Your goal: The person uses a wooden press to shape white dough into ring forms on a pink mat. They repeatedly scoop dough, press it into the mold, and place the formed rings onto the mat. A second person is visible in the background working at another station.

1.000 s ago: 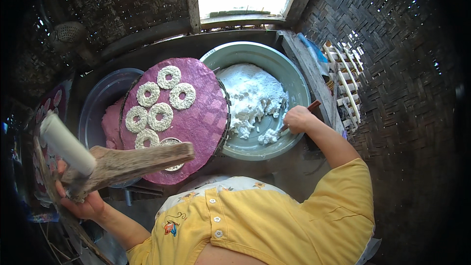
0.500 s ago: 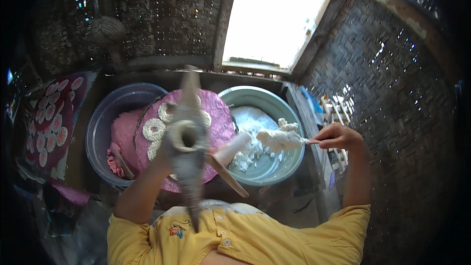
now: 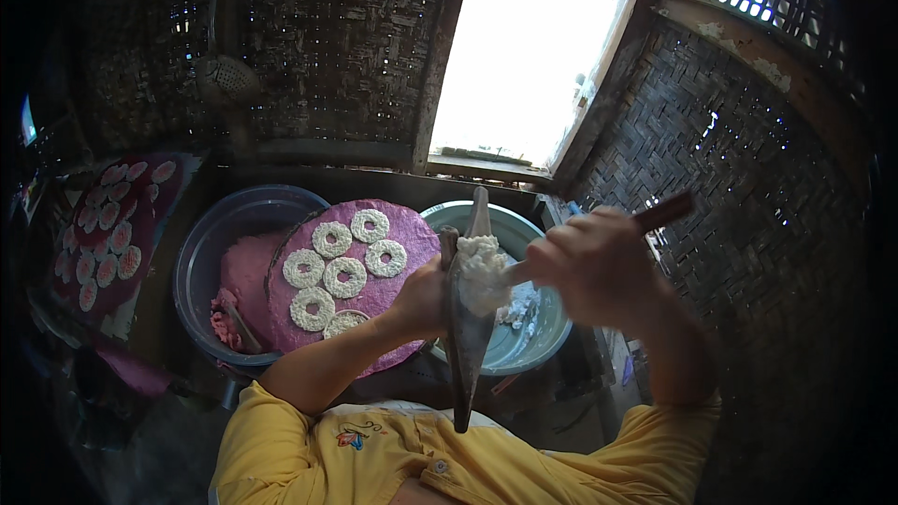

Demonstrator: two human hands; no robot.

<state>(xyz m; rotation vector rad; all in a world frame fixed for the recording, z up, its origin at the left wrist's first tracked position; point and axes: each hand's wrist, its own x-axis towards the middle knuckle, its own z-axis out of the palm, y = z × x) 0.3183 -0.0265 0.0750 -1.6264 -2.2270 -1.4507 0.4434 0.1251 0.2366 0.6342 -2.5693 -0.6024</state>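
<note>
My left hand (image 3: 423, 297) grips a long wooden press tool (image 3: 468, 318), held upright in front of my chest. My right hand (image 3: 591, 266) holds a brown-handled spoon (image 3: 662, 213) and pushes a lump of white dough (image 3: 483, 273) against the top of the wooden tool. Below my hands stands a pale green basin (image 3: 543, 341) with more white dough in it. To its left a round pink cloth-covered tray (image 3: 393, 295) carries several white dough rings (image 3: 343, 275).
A blue basin (image 3: 201, 271) under the pink tray holds pink cloths. At far left another dark red tray (image 3: 108, 229) bears several white rings. Woven bamboo walls (image 3: 748, 178) close in on the right and behind. A bright window opening (image 3: 524, 56) lies ahead, and a ladle (image 3: 224, 79) hangs on the wall.
My left hand swung the wooden tool from my far left to the centre and stood it upright. My right hand lifted a spoonful of dough out of the basin and brought it to the tool.
</note>
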